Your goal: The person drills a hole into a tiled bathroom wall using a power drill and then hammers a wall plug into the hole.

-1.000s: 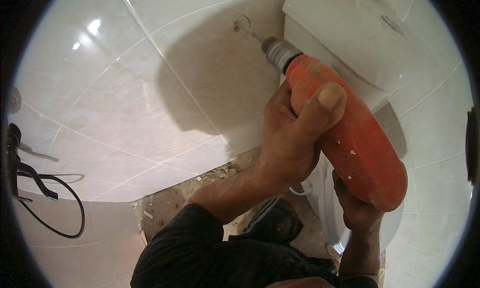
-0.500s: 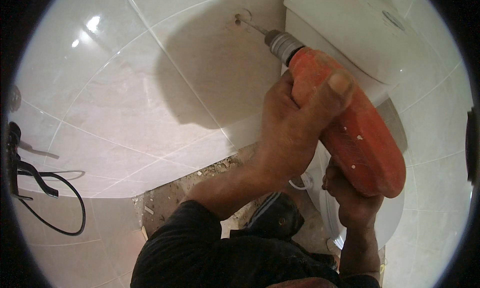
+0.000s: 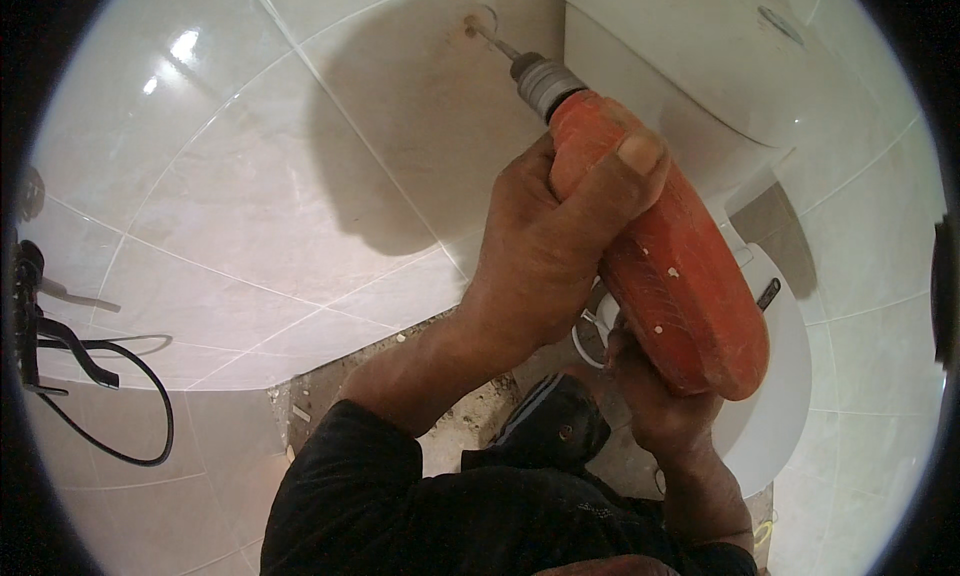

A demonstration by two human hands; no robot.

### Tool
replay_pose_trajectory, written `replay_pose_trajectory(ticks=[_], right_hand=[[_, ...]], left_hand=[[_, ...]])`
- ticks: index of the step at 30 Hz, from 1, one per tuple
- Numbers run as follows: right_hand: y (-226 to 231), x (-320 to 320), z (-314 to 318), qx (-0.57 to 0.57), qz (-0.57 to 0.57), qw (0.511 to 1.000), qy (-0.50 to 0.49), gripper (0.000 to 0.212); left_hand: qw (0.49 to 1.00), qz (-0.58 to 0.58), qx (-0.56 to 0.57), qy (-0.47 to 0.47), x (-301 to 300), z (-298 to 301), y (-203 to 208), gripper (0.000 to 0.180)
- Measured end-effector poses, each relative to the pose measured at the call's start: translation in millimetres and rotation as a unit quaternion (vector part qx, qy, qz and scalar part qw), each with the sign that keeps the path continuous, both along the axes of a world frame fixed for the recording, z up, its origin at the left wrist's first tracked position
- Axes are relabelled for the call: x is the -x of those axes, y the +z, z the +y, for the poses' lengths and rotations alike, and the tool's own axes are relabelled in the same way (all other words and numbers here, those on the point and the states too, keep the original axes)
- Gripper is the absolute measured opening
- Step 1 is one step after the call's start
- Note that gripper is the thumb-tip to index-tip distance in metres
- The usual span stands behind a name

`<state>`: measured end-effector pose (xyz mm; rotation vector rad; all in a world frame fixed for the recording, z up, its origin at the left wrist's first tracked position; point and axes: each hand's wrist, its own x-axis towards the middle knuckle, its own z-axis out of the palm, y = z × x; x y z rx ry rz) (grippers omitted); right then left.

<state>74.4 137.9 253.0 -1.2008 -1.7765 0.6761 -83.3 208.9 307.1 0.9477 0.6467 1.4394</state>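
My left hand (image 3: 555, 226) wraps round the front of an orange power drill (image 3: 690, 276), thumb laid over its top. My right hand (image 3: 665, 401) is closed round its handle below the rear end; the drill body hides the handle and some of those fingers. From the grey chuck (image 3: 545, 83) a thin drill bit (image 3: 497, 43) points up and left. Its tip meets the pale tiled wall (image 3: 390, 106) at a small drilled spot (image 3: 471, 28), beside a curved mark. How deep the tip sits I cannot tell.
Right of the drill stand a white toilet cistern (image 3: 680, 46) and toilet lid (image 3: 775, 416), with a small dark object (image 3: 769, 294) on the lid. A black cable (image 3: 168, 426) loops at far left. Debris lies on the rough floor (image 3: 310, 396) along the wall.
The drill and both my hands have shifted left, the rear end most clearly. More of the toilet lid shows, with the small dark object on it now in sight.
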Motion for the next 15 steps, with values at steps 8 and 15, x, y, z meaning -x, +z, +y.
replay_pose_trajectory(ticks=[8,15], right_hand=[[8.5,-11.2,7.7,-0.115,-0.090,0.989,-0.009,0.035],[21.9,-25.8,9.1,-0.109,-0.105,0.988,-0.030,0.042]], left_hand=[[0.989,-0.131,-0.010,-0.067,-3.6,8.8,-18.4,0.058],[0.981,-0.163,-0.052,-0.086,-12.5,16.6,-21.9,0.067]])
